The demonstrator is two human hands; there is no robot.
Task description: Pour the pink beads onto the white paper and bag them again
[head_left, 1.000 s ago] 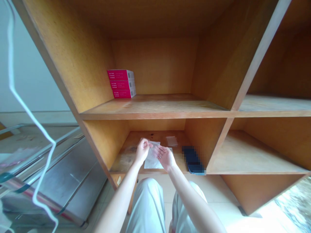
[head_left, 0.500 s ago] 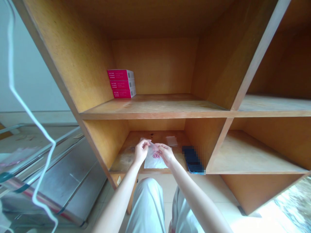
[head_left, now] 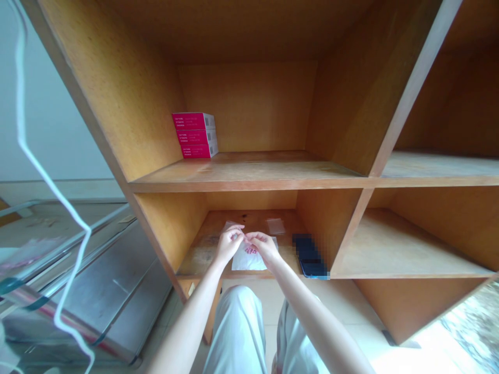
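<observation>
Lower compartment of a honey-coloured wooden shelf unit (head_left: 206,244): what's happening closest in?

Both hands work just above its board. The left hand (head_left: 229,244) is nearly closed, thumb and fingers pinching the edge of a thin clear plastic film (head_left: 234,226).

And the right hand (head_left: 265,246)?

Fingers curled, tips meeting the left hand's at the film. Whether they actually grip it, I can't tell.

What's under them?

A white sheet with pink print (head_left: 250,259) lies directly beneath the right hand, flat on the board, partly covered by both hands.

Anything beside that?

Just past the right hand sits a small clear square packet (head_left: 276,226), and to that hand's right lies a dark phone (head_left: 310,255), pixelated, with a blue edge.

Further off?

Up on the next shelf, ahead and left of the hands, a stack of three magenta cardboard boxes (head_left: 194,135) stands against the left wall.
</observation>
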